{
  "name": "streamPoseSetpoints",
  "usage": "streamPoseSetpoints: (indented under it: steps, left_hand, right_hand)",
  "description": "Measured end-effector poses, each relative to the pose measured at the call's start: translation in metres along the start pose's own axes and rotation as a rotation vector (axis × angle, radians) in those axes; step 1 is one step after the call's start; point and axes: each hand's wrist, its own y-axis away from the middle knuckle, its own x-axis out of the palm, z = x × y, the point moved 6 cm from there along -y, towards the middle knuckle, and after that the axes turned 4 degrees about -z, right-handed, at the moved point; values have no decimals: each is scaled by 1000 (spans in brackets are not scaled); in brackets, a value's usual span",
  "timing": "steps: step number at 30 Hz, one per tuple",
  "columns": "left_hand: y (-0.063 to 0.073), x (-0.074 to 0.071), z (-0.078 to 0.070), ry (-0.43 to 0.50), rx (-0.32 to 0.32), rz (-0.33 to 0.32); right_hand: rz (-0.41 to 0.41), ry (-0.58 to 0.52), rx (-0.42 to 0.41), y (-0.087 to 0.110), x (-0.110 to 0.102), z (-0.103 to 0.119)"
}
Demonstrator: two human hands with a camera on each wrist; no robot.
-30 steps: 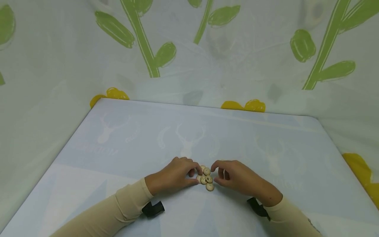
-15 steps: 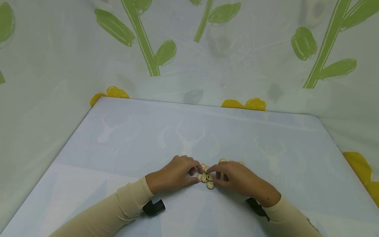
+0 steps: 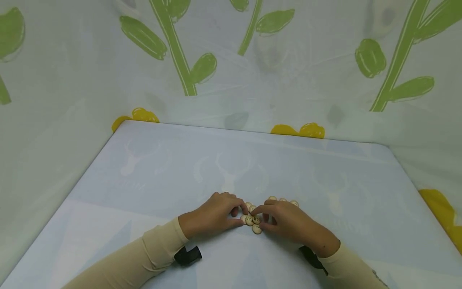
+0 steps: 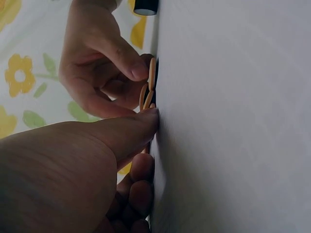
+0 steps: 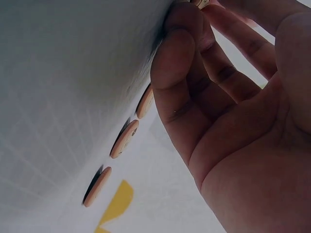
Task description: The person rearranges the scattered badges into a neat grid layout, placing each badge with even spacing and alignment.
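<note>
A small overlapping pile of round wooden discs [image 3: 249, 220] with dark marks on their faces lies between both hands. My left hand [image 3: 216, 213] rests at the pile's left side, thumb and forefinger loosely bent and touching its edge. From the right, my right hand [image 3: 286, 218] reaches over the pile. Its thumb and forefinger pinch at a disc on the near right side. In the left wrist view, the right thumb [image 4: 138, 70] touches an upright-looking disc edge [image 4: 152, 74], and tilted discs [image 4: 146, 98] show below it. The fingers partly hide the pile.
Behind the right hand, a short row of separate wooden discs [image 3: 294, 203] lies on the pale blue tablecloth [image 3: 173, 160]; the right wrist view shows several, including one disc [image 5: 97, 187]. A printed curtain [image 3: 310, 72] hangs behind the table.
My right hand has moved left and its forefinger now reaches onto the pile. The row of discs behind it has come into sight. My left hand has stayed in place.
</note>
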Motion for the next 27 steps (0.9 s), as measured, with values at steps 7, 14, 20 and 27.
streamPoseSetpoints:
  steps: [7,14,20,27]
  left_hand:
    - [1,-1,0,5,-6,-10]
    - [0,-1,-1,8,-3,-9]
    - [-1,-3,-1,1,-1,-19]
    - [-1,-2,-2,-11,-7,-1]
  right_hand:
    - [-17,23,-15,-1,0,2]
    - [-20,28,-15,-1,0,2]
    - [-34,19,-26,-2,-2,2]
    - [-13,-8,-25,-1,1,-1]
